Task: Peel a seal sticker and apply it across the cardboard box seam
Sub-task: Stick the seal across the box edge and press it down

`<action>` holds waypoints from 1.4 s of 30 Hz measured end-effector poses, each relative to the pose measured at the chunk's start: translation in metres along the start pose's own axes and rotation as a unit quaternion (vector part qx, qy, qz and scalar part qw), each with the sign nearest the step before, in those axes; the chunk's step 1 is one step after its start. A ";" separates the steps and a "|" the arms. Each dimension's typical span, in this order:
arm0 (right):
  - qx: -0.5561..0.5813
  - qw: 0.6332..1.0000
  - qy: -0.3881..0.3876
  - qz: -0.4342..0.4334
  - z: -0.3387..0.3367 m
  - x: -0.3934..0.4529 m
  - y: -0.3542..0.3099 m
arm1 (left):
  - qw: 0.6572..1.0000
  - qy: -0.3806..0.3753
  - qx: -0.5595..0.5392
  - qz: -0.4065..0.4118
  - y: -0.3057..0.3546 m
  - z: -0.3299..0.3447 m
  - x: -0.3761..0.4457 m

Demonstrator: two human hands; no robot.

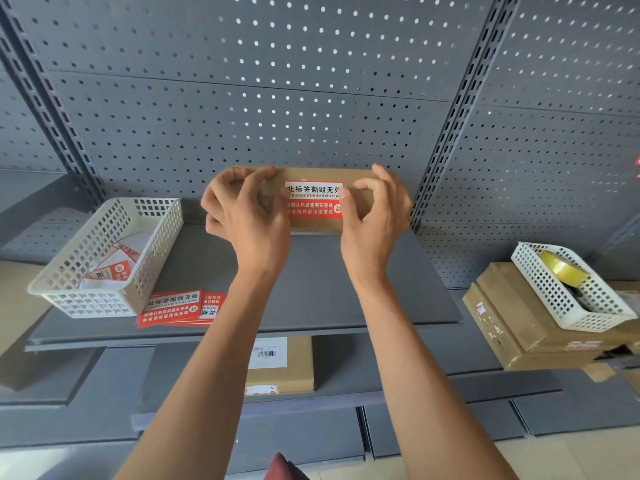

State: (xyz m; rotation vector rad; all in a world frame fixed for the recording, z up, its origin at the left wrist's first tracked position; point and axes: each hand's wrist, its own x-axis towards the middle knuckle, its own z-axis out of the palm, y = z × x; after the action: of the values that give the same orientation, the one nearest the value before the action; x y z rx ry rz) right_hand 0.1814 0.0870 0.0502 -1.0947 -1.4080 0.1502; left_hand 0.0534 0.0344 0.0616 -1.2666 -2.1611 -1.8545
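The cardboard box [313,202] stood at the far middle of the grey shelf [346,289], against the pegboard wall [311,81], with the red and white seal sticker [313,200] already lying on its near face, between the two hands. The left hand [247,216] curled over the box's left end, fingers hooked on the top edge, a grip closed on the cardboard. The right hand [372,216] held the right end the same way, its thumb resting at the sticker's right edge; whether that thumb was pressing the sticker or only touching it could not be told. The seam itself was hidden under the sticker and the hands. The box looked light and fairly stiff, best held by its two short ends, as here, so the face stayed free for rubbing down. The sticker looked thin, flexible and tacky, likely to crease or trap air if pushed from the edges; pressing from the centre outward would suit it. To the near left sat a white basket [104,258] with paper scraps, and beside it a fan of spare stickers [180,308]. At the far right a second basket [571,289] holding a tape roll [561,268] rested on other cartons [512,327].
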 end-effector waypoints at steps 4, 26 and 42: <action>0.032 0.999 -0.036 0.003 -0.005 -0.006 0.005 | 0.999 -0.029 0.004 0.043 -0.008 -0.007 -0.005; 0.018 0.987 -0.155 -0.022 -0.020 -0.014 0.013 | 0.992 -0.095 0.031 0.082 -0.018 -0.022 -0.008; -0.046 0.994 -0.099 -0.018 -0.001 -0.019 0.004 | 0.991 -0.048 0.079 0.101 -0.020 -0.009 -0.010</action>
State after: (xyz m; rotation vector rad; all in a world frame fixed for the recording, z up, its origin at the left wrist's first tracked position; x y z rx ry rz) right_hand 0.1797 0.0764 0.0343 -1.1535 -1.6244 0.1723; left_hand 0.0440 0.0221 0.0427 -1.5047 -2.0842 -1.5460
